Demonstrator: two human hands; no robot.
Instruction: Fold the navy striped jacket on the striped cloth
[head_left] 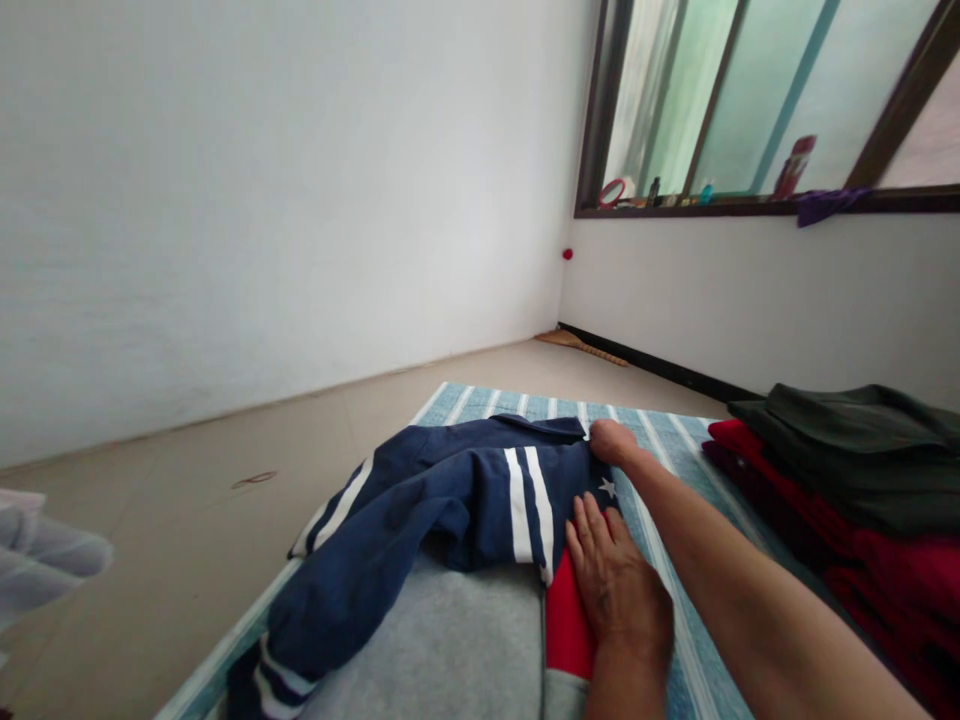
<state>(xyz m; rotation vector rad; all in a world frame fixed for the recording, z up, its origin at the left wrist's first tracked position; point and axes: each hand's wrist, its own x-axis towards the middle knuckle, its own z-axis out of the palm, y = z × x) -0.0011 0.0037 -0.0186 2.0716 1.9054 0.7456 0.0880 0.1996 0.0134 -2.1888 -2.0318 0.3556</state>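
Note:
A navy, grey and red jacket (pixel 457 500) with white stripes lies on a blue-and-white striped mat (pixel 667 440). One navy sleeve is folded across the grey body and droops toward the lower left. My left hand (pixel 619 575) rests palm down on the red panel, its fingers stretched out beside a white star. Farther up, at the jacket's top right edge, my right hand (pixel 611 440) is closed on the navy cloth. The fingertips of that hand are hidden behind its back.
Folded dark green and red clothes (pixel 862 470) are stacked at right. Pale sheer fabric (pixel 45 550) shows at far left. A thin brown loop (pixel 255 480) lies on the tiled floor, and a wooden-handled item (pixel 581 345) near the corner. Small items line the windowsill (pixel 750 207).

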